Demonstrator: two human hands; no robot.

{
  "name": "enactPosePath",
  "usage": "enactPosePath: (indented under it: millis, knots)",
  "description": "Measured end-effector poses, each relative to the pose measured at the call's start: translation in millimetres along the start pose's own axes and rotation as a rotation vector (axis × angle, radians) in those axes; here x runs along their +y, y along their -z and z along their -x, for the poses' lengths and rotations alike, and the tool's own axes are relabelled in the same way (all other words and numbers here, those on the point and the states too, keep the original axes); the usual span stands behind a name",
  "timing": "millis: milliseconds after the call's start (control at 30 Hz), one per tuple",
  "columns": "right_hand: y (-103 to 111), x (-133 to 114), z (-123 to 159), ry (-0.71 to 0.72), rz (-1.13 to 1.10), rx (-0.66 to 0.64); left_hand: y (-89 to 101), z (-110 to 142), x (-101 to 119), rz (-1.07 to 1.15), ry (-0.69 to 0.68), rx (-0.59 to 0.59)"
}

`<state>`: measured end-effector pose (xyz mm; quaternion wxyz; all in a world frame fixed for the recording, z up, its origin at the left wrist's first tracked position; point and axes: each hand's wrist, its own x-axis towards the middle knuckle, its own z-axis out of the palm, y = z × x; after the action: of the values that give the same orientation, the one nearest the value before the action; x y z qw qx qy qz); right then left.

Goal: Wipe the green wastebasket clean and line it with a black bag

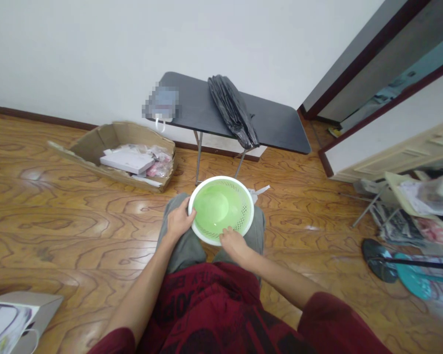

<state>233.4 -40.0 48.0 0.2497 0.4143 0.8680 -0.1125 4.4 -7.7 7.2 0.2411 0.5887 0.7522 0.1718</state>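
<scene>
A round green colander (pixel 217 204) with a white rim and slotted sides rests across my knees, its open top facing up. No contents can be made out in it. My left hand (pixel 179 220) grips the rim on the left, thumb over the edge and the other fingers underneath. At the near right edge, my right hand (pixel 234 244) is closed over the rim with its fingertips bent inside the bowl. Whether those fingertips pinch anything small is hidden.
Ahead, a black folding table (pixel 276 120) bears a folded black plastic bag (pixel 232 110) and a blurred-out item. A torn cardboard box (pixel 96 147) with packaging lies left on the wood floor. A white box (pixel 40 314) sits lower left; a cluttered stand (pixel 395 189) is at right.
</scene>
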Motion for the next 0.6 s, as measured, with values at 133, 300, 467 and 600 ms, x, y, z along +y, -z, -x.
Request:
enactPosePath:
  millis: [133, 300, 467, 600]
  knots:
    - [0, -25, 1, 0.065, -0.03, 0.069, -1.1, -1, 0, -0.011, 0.003, 0.007]
    - [5, 10, 12, 0.146, -0.026, 0.024, -3.7, -2, -2, -0.013, 0.016, 0.007]
    - [2, 54, 12, 0.038, 0.014, -0.021, -4.6, -3, -1, -0.029, 0.025, 0.019]
    - [6, 51, 2, 0.026, -0.11, -0.092, -3.8, -3, 2, -0.036, 0.03, 0.004]
